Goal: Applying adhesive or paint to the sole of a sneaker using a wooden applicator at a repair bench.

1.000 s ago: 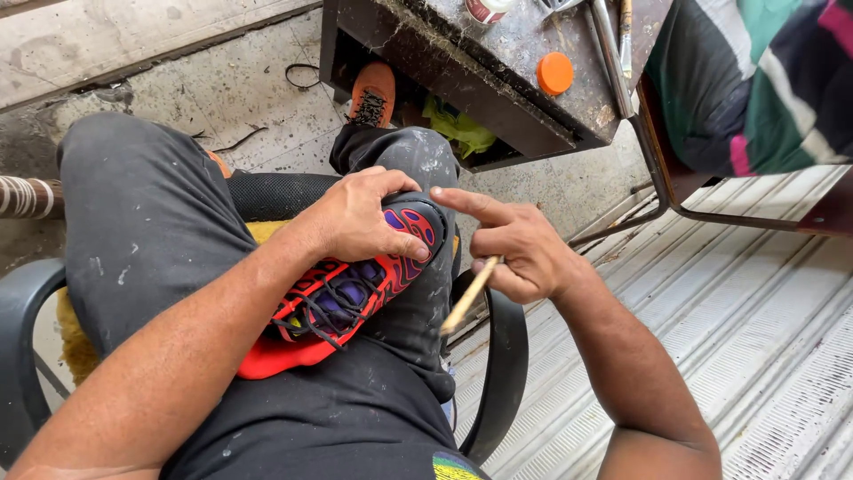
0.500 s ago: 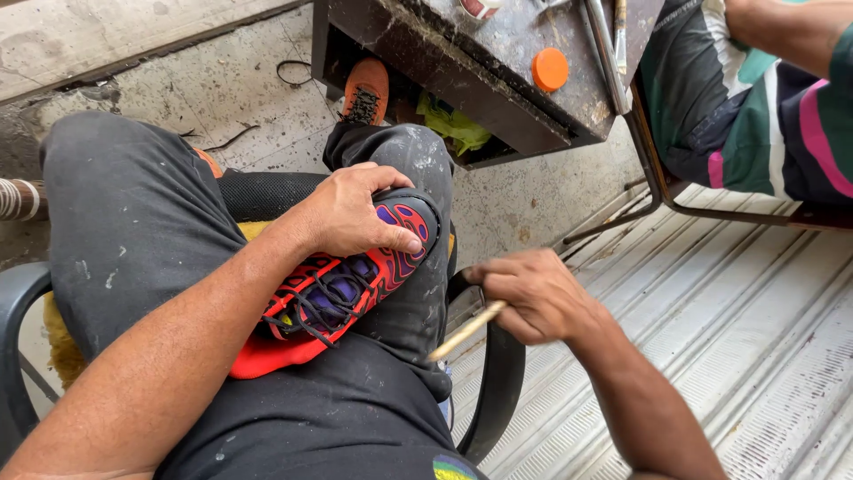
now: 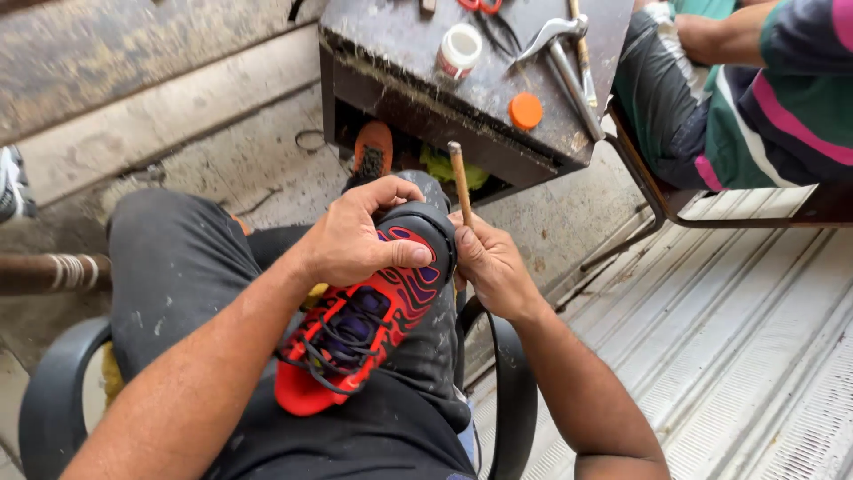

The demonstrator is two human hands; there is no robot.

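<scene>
Head view: person sits in a dark plastic chair [image 3: 511, 400], a red-and-purple sneaker [image 3: 369, 333] lying on the lap across dark trousers, toe end pointing up twd the knee. Left hand [image 3: 360, 240] clamps over the sneaker's black toe cap, fingers [image 3: 391, 191] curled round the top, thumb pressed flat on the upper. Right hand [image 3: 489, 267] sits just beside the toe on the far side, fingers clenched on a thin wooden stick [image 3: 460, 182] that stands nearly upright, tip above the hand.

Ahead, a worn dark metal bench [image 3: 426, 98] carries a small white round jar [image 3: 459, 49] w/ a pale label and reddish band, lid off; an orange round cap [image 3: 525, 111] lies near the bench's front corner, well apart from the jar. A hammer [image 3: 569, 62] lies between them & the right edge; red-handled scissors [image 3: 480, 5] at the top edge. Under the bench: an orange shoe [image 3: 373, 151], upright.

Top right: another person's striped sleeve [image 3: 800, 80], seated on a metal-frame chair.
</scene>
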